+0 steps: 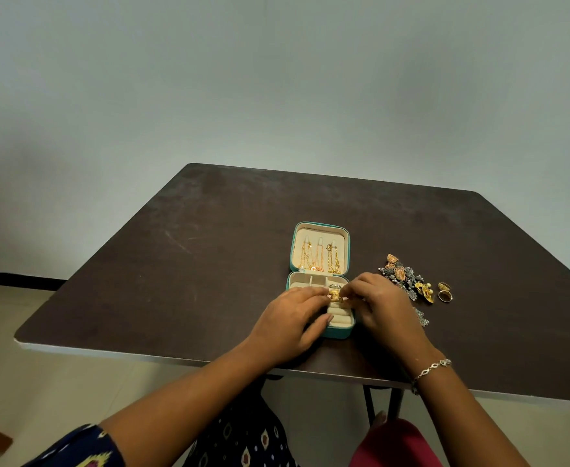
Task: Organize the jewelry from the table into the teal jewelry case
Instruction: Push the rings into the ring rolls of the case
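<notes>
Teal jewelry case (319, 251) lies open on the dark worktop (176, 264), chains hanging in its lid. We pinch a gold ring (335, 294) over its ring rolls between the fingers of our left hand (288, 323) and right hand (383, 305). Loose jewelry pile (408, 279) sits just right of the case.

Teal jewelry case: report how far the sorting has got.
Done: three chains hang inside the lid of the teal jewelry case. In hand: the left hand and the right hand together hold a gold ring over the ring rolls in the base. Left: a pile of earrings and two gold rings lie on the table, right of the case.
</notes>
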`<state>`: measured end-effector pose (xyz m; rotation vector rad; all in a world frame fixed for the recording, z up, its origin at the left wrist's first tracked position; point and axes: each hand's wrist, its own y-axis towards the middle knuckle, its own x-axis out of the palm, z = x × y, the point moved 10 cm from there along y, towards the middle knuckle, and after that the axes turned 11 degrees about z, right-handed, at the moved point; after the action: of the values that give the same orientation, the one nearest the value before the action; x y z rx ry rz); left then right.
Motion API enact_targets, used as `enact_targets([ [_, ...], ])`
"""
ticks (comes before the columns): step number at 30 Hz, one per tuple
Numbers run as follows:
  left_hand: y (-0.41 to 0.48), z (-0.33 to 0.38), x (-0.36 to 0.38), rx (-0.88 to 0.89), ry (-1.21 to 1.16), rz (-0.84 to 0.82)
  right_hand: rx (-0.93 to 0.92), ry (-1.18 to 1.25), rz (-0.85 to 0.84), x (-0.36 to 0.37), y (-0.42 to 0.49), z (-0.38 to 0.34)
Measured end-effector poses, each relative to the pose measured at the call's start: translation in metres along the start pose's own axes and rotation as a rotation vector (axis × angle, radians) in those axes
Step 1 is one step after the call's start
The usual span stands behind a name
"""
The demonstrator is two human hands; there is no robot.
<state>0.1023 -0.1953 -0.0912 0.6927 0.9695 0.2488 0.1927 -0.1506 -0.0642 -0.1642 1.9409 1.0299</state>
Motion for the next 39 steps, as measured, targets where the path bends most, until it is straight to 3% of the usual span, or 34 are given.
enact_targets([
  [28,0.001,0.002,0.004,-0.002,0.061,-0.052,0.034,0.039,0.061,0.004,-0.01,0.014],
  [36,0.0,0.002,0.004,0.004,0.063,-0.043,0.391,0.221,0.416,-0.06,-0.032,0.1],
  [39,0.0,0.002,0.004,0.011,0.069,-0.036,0.603,0.172,0.446,-0.074,-0.052,0.154],
])
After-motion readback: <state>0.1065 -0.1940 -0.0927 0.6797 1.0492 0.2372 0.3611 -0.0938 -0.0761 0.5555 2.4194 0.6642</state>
